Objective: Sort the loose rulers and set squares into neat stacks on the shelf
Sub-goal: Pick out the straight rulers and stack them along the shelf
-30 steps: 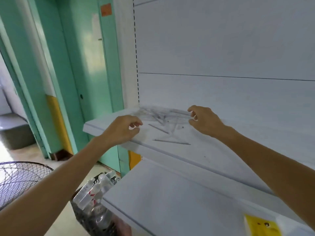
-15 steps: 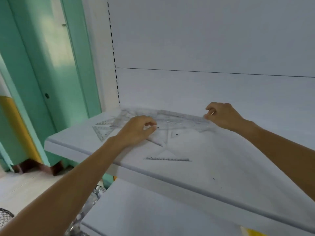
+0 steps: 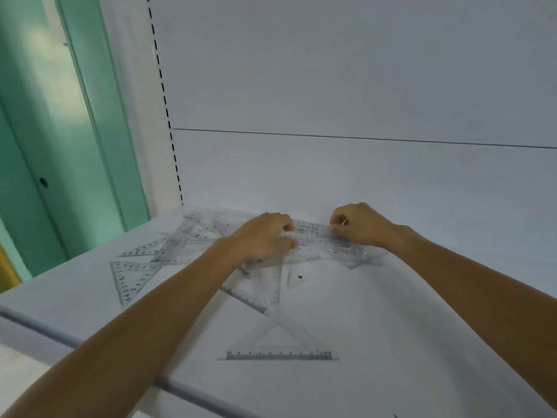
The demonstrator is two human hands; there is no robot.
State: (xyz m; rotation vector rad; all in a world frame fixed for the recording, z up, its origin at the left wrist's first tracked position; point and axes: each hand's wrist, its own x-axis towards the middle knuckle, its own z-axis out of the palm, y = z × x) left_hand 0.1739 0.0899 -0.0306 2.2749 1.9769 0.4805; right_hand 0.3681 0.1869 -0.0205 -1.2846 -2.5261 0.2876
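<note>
Both my hands are on the clear ruler, which lies at the back of the shelf, its long axis running side to side, nearly parallel to the back panel. My left hand pinches the ruler near its middle, thumb on the near edge and fingers curled over the far edge. My right hand grips toward its right end with curled fingers, though I cannot tell how far under my fingertips reach. Left of the ruler a heap of set squares lies overlapped; in front of the ruler more lie loose, the near square turning its scale toward me. Holding the ruler at two points along its length, I judge I can lift it level. The heap is nearer my left hand.
</note>
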